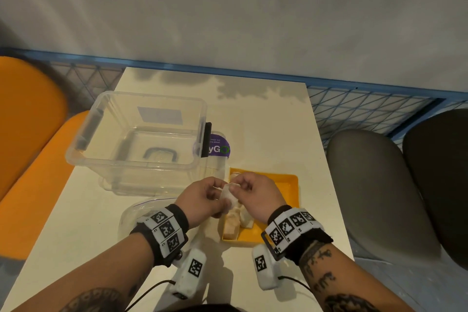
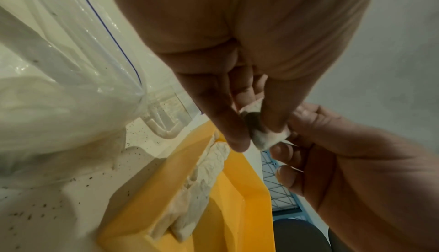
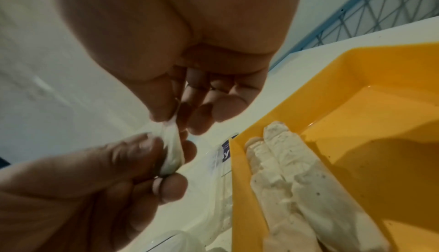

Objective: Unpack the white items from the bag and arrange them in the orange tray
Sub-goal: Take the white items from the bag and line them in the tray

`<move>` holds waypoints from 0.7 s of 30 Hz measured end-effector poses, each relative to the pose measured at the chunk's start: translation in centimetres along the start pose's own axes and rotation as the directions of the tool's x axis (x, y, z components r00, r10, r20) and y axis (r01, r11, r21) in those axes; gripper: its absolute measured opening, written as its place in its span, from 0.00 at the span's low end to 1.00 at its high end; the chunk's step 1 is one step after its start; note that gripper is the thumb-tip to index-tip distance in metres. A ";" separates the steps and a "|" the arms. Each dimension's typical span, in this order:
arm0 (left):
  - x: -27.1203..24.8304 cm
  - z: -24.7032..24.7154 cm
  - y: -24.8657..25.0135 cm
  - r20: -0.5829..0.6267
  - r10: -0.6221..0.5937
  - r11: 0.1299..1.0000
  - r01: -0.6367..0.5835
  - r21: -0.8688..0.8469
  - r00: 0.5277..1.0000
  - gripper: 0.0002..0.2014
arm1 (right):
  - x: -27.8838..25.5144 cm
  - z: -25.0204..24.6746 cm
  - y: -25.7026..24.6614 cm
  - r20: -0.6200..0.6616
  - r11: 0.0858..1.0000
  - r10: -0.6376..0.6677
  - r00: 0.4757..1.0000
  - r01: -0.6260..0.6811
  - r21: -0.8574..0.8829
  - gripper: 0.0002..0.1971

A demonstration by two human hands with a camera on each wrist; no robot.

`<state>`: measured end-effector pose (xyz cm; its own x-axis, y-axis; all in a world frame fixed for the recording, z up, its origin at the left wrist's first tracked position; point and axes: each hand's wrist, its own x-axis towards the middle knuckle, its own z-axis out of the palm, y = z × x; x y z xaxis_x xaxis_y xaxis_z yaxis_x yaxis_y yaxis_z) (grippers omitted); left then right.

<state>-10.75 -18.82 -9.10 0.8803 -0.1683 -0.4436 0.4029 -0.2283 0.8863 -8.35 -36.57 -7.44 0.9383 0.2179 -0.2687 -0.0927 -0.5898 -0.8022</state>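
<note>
Both hands hold one small white item (image 1: pixel 229 195) above the left edge of the orange tray (image 1: pixel 283 185). My left hand (image 1: pixel 210 197) pinches its lower part (image 2: pixel 270 137), and my right hand (image 1: pixel 249 191) pinches its upper end (image 3: pixel 170 130) between thumb and fingers. In the tray (image 3: pixel 356 105) lie white rolled items (image 3: pixel 292 181) side by side along its left wall (image 2: pixel 209 167). The clear zip bag (image 1: pixel 141 213) lies on the table under my left wrist, with more white contents (image 2: pixel 47 115) inside.
A clear plastic box (image 1: pixel 136 132) stands at the back left on a clear lid with a purple sticker (image 1: pixel 219 148). An orange chair (image 1: pixel 30 139) is at the left, grey chairs (image 1: pixel 374 185) at the right. A blue wire fence (image 1: pixel 354 109) runs behind the table.
</note>
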 end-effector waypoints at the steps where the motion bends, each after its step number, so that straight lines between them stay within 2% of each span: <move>1: -0.1 0.1 0.0 0.012 0.004 1.000 -0.004 -0.010 1.000 0.14 | -0.1 -0.3 0.2 -0.005 1.000 0.008 1.000 -0.008 -0.003 0.01; 4: -0.1 0.3 -0.2 0.025 0.006 1.000 -0.006 0.013 1.000 0.14 | -0.6 -0.5 0.9 0.047 0.998 0.008 0.999 -0.006 -0.062 0.01; 8: 0.1 0.8 -1.0 -0.020 -0.003 0.995 0.005 0.100 1.000 0.10 | -1.3 -1.2 1.9 0.008 0.989 0.042 0.999 -0.040 -0.143 0.03; 11: 0.4 0.7 -2.1 -0.071 0.020 0.968 -0.002 0.251 0.997 0.09 | -1.8 -1.8 3.1 0.045 0.966 0.097 0.994 -0.083 -0.244 0.05; 13: 0.5 0.6 -2.5 -0.072 0.028 0.914 0.004 0.406 0.997 0.09 | -2.1 -1.8 4.0 0.129 0.932 0.158 0.979 -0.105 -0.347 0.07; 17: 0.6 1.2 -2.6 -0.038 0.009 0.813 0.015 0.581 0.999 0.20 | -2.2 -0.7 5.3 0.307 0.851 0.242 0.920 -0.049 -0.523 0.08; 21: 0.6 1.6 -2.7 0.004 -0.023 0.760 0.015 0.650 1.000 0.25 | -1.6 0.7 5.9 0.299 0.815 0.270 0.915 -0.051 -0.577 0.06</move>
<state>-11.73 -19.82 -11.99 0.8697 -0.1669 -0.4646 0.1568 -0.7990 0.5805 -10.63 -39.85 -12.14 0.7339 0.2732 -0.6219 0.0687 -0.9407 -0.3321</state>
